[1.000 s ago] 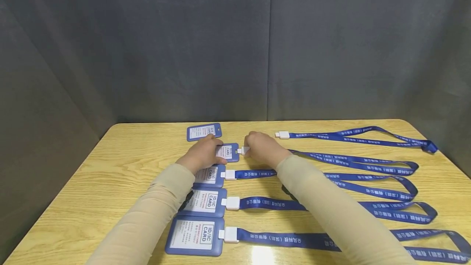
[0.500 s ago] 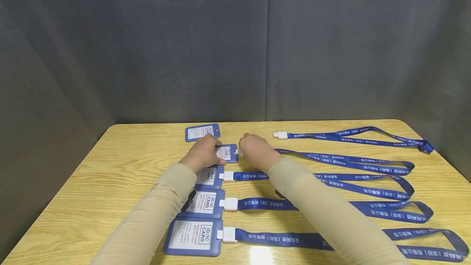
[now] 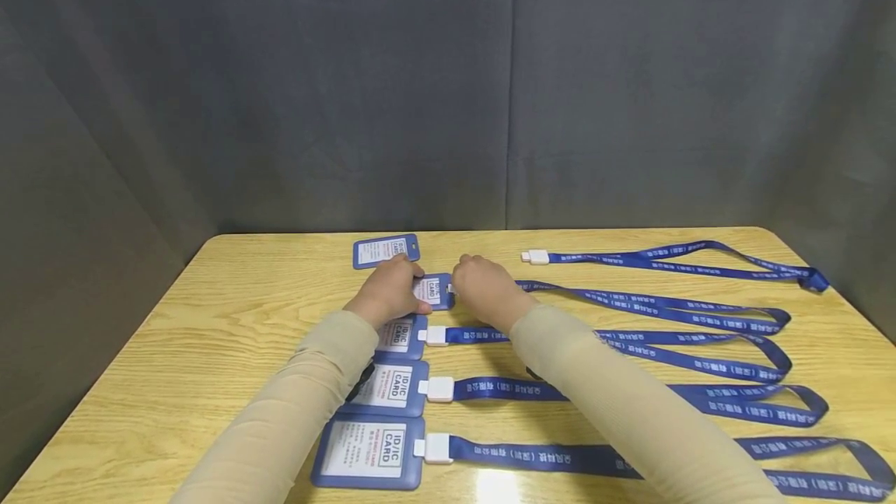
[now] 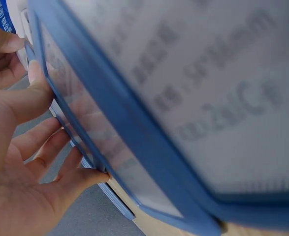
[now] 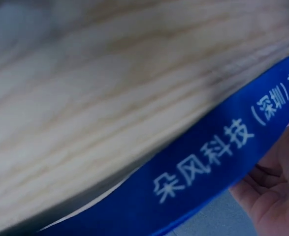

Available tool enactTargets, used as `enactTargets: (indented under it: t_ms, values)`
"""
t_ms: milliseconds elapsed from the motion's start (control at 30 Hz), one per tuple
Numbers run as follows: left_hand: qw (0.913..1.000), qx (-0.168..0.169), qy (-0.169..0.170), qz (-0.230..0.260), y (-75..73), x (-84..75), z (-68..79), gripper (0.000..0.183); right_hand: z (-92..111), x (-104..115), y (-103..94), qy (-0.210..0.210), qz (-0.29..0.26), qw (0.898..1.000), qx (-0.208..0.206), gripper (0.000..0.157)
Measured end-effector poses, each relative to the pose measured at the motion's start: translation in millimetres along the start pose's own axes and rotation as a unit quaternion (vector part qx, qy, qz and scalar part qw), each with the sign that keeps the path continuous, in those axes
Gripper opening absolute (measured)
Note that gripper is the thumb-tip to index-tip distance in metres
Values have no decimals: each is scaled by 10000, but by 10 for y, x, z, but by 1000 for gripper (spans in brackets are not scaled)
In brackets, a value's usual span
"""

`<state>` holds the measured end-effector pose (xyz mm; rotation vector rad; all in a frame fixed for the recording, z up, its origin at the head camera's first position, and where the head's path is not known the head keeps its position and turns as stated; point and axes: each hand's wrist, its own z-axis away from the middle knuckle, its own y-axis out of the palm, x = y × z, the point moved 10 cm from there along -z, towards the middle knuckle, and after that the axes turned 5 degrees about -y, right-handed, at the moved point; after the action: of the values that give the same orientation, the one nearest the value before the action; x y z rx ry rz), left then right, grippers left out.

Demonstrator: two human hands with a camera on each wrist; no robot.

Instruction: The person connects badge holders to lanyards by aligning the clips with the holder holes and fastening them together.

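In the head view, my left hand (image 3: pixel 390 290) grips a blue-framed ID card holder (image 3: pixel 435 292) by its edges, near the back of the table. The left wrist view shows fingers (image 4: pixel 43 142) along the holder's edge. Just right of it, my right hand (image 3: pixel 488 290) pinches the clip end of a blue lanyard (image 3: pixel 616 300), at the holder's slotted end. The white clip is mostly hidden behind the fingers; a small pale strip shows at the slot. In the right wrist view, another lanyard (image 5: pixel 203 162) crosses in front of my right hand (image 5: pixel 277 196).
Toward me lie several card holders (image 3: pixel 367 453) in a column, joined by white clips (image 3: pixel 439 448) to lanyards (image 3: pixel 532 453) stretching right. A separate card holder (image 3: pixel 385 250) and a separate lanyard (image 3: pixel 672 259) lie at the back of the wooden table (image 3: pixel 210 317). A grey curtain (image 3: pixel 350 99) hangs behind.
My right hand has shifted slightly left, closer to the held card holder, drawing its lanyard along and covering more of the white clip. My left hand stays nearly in place.
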<state>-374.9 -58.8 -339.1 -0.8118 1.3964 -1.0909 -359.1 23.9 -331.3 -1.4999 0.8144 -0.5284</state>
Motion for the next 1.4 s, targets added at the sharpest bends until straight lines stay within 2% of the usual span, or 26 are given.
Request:
enactTargets:
  t_ms: [233,667,867,1100,1233,1300,1400]
  values:
    - [9999,29,13,-97,-24,-55,18,64,-2,53,-57,-78,175,9996,-229,15]
    - [9997,131,-90,-200,-35,-10,17,61,-54,79,-57,-39,55,9999,-79,13]
    - [9988,420,-141,-207,0,-31,-21,61,-49,-18,-1,214,-224,9992,234,16]
    - [9952,904,-114,-364,45,7,-33,62,26,-153,27,313,-965,9940,411,11]
    - [9932,1146,-200,-9,8,54,-49,53,70,-277,-10,345,-1294,9902,407,18]
    - [9941,1070,-145,78,-57,51,-69,48,78,-355,-54,325,-1282,9907,313,24]
    - [9979,653,-28,-16,-193,59,-110,43,92,-500,-116,364,-1202,9920,137,29]
